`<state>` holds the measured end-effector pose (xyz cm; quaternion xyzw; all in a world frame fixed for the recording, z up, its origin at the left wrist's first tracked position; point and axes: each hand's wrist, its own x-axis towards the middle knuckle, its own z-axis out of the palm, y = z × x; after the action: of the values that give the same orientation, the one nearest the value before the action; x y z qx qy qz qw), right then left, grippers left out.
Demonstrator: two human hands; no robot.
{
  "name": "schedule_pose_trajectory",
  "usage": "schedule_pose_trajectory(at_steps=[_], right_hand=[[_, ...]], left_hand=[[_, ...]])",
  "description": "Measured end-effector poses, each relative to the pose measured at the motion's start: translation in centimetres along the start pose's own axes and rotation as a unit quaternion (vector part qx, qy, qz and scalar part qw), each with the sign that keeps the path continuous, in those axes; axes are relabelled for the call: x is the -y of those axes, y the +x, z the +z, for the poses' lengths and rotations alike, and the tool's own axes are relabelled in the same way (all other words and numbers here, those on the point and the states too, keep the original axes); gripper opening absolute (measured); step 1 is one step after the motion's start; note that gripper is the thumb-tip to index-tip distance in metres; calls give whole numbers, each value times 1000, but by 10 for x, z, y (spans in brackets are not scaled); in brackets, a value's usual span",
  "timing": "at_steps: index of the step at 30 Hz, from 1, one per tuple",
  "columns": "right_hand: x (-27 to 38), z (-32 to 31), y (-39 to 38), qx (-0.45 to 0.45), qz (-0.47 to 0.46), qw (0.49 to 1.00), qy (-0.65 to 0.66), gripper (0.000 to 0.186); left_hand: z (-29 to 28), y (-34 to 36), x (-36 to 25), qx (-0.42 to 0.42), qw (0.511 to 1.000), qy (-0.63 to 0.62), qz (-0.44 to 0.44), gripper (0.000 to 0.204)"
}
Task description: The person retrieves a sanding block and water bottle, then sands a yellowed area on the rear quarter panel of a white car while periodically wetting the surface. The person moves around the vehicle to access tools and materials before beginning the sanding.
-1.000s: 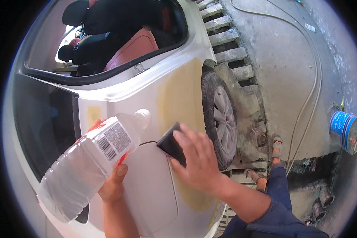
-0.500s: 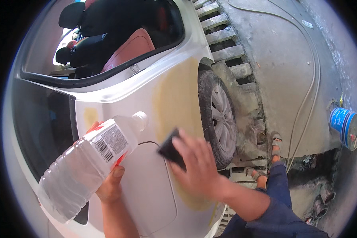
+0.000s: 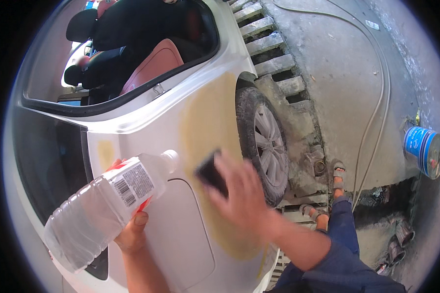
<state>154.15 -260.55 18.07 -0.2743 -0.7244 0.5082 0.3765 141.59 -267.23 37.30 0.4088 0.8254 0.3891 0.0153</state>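
My left hand (image 3: 132, 233) is wrapped round a clear plastic bottle (image 3: 90, 215) with a white and red label, its uncapped-looking neck tilted up to the right. Most of those fingers are behind the bottle. My right hand (image 3: 242, 195), slightly blurred, grips a dark sanding block (image 3: 211, 173) against the white car's rear side panel (image 3: 156, 122). Beneath and around the block spreads a yellowish filler patch (image 3: 195, 117) that reaches the wheel arch. A smaller yellow patch (image 3: 105, 152) lies left of the bottle neck, near the tail of the car.
Right of the panel is the car's wheel (image 3: 269, 141). A slotted drain grating (image 3: 274, 66) runs along the floor beside it. A hose (image 3: 376, 117) curves over the concrete. At far right stands a blue bucket (image 3: 420, 146), and metal cans (image 3: 398, 249) lie near a pit.
The view has shifted slightly, moving the car a little left in the picture. My right hand and the block have moved slightly across the yellowish patch; the bottle stays in my left hand.
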Motion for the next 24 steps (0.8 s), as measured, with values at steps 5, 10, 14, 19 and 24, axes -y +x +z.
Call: schedule_pose_trajectory(at_steps=[5,10,14,19,24], right_hand=[[-44,14,106,-50,94,994,32,65],[14,-7,-40,17,5,1000,-5,67],[5,1,-14,-12,-5,1000,-8,67],[-49,7,97,-32,132,991,19,60],[6,3,-25,20,37,999,-25,72]], left_hand=[[5,4,1,8,1000,-1,10,104],[-2,0,4,12,1000,22,13,104],[-8,0,7,13,999,33,31,103],[5,5,3,33,999,26,26,102],[-8,2,12,18,998,37,42,103]])
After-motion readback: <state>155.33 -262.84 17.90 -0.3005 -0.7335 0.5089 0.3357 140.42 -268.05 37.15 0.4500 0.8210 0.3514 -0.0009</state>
